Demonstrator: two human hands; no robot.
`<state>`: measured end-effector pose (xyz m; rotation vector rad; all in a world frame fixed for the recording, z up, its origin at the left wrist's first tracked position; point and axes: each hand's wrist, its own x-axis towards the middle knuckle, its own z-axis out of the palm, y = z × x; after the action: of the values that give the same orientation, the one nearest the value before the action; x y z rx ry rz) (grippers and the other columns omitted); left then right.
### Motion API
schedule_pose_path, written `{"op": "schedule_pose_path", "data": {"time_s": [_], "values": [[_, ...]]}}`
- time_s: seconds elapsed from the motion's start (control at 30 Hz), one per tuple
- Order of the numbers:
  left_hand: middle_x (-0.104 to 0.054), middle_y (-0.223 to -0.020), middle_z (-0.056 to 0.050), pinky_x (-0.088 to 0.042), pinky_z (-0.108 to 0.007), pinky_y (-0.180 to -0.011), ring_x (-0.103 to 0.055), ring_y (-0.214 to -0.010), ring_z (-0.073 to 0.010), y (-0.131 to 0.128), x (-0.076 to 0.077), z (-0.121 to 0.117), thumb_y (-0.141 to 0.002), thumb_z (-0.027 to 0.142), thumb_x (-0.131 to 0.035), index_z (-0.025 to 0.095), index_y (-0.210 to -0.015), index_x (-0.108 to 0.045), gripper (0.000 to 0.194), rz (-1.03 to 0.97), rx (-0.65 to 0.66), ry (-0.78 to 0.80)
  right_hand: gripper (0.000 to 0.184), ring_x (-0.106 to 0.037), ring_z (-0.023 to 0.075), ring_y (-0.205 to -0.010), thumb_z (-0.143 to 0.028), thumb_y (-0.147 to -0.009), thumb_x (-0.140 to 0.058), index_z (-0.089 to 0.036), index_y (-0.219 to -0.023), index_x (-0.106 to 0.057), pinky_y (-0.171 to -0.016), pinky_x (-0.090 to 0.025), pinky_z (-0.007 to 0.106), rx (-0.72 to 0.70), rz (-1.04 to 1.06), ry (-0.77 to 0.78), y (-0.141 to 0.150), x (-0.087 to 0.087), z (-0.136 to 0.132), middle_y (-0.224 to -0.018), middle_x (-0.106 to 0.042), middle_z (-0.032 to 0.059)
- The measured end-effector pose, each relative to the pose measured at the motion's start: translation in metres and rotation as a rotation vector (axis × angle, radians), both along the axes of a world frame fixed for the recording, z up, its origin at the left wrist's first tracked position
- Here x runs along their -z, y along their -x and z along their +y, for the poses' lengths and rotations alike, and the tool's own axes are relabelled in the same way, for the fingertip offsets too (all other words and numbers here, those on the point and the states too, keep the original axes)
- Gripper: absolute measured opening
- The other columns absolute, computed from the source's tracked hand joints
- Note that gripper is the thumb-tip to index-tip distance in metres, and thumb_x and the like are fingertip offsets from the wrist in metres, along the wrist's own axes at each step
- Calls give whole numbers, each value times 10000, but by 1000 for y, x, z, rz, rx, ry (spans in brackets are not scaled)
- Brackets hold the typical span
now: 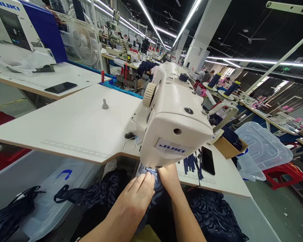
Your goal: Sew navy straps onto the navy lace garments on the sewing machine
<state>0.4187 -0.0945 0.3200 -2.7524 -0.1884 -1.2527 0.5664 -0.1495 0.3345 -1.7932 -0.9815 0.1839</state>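
A white sewing machine (174,117) faces me, its needle area mostly hidden by the head. Navy patterned fabric (156,181) lies under the machine head and hangs down between my arms. My left hand (140,190) is closed on the fabric's left side, with the fingers pressed together over it just in front of the needle area. On the other side, my right hand (168,176) grips the fabric's edge; the machine head covers some of its fingers. More navy patterned cloth (214,215) is bunched at the lower right.
Navy strips (190,164) and a black phone (207,160) lie right of the machine. Another phone (61,87) rests on the table at left. Clear plastic bins (264,144) stand around. A cardboard box (226,144) holds dark cloth. Thread cones (231,88) stand behind.
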Motion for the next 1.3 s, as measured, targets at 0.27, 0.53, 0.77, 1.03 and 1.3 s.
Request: {"op": "schedule_pose_path", "data": {"time_s": [0.27,0.53,0.77,1.03,1.3], "values": [[-692,-1093,-82,-426,-320,-900,-619,-994,-191,0,-14,2,-928,160,-457,102,-1126,-625,266,105,-6,-89,210,-638,198,-780,-152,-760,-470,-184,-781,-677,-715,-511,280,11,21,0,0,-7,4,-797,-710,51],[-699,-1045,-105,-424,-328,-878,-623,-959,-199,-4,-14,3,-917,151,-474,59,-1103,-628,259,58,-7,-81,214,-658,205,-778,-174,-769,-484,-195,-807,-693,-682,-525,273,10,21,11,-4,-1,4,-818,-728,58],[-690,-1072,-108,-423,-344,-886,-619,-984,-218,-3,-16,3,-903,149,-507,61,-1122,-626,264,87,1,-89,224,-656,203,-805,-179,-790,-477,-181,-879,-683,-730,-528,282,-19,-5,-1,-6,-3,6,-871,-724,67],[-696,-1059,-101,-428,-346,-879,-621,-969,-213,-5,-11,-1,-921,149,-474,46,-1118,-626,269,28,-33,-41,321,-651,217,-948,-180,-805,-499,-192,-1079,-666,-875,-513,316,-28,32,-48,-4,-3,8,-987,-723,71],[-701,-1043,-96,-435,-322,-865,-621,-952,-200,1,-19,9,-901,189,-516,70,-1103,-635,263,31,5,-26,317,-643,232,-1019,-180,-779,-528,-176,-1062,-673,-943,-486,337,-35,56,-86,-3,-6,9,-1084,-700,98]]}}
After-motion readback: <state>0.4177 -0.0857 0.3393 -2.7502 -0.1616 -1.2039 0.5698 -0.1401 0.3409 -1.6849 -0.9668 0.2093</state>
